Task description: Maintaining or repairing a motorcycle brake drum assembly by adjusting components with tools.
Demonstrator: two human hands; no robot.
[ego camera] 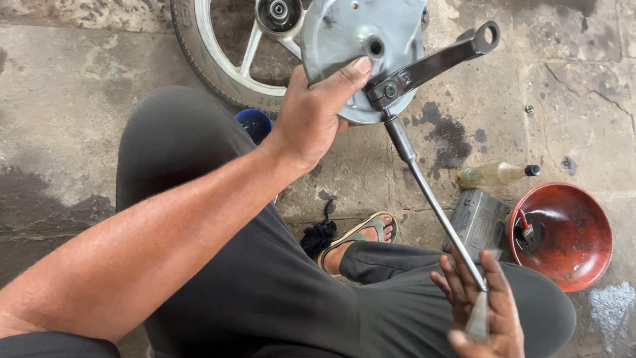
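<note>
Left hand (311, 119) clamps the grey brake plate (361, 46); right hand (483, 308) drives the long wrench (430, 199).
Wrench tip sits on the lever arm's (437, 63) bolt, just right of the left grip; the bolt, probably, remains fitted, lever attached.

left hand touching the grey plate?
Touching. The head view shows the left hand wrapped on the plate edge, thumb pressed flat on its face beside the lever; no gap shows.

grey brake plate (351, 46) upright, socket wrench (434, 199) on its nut
</note>
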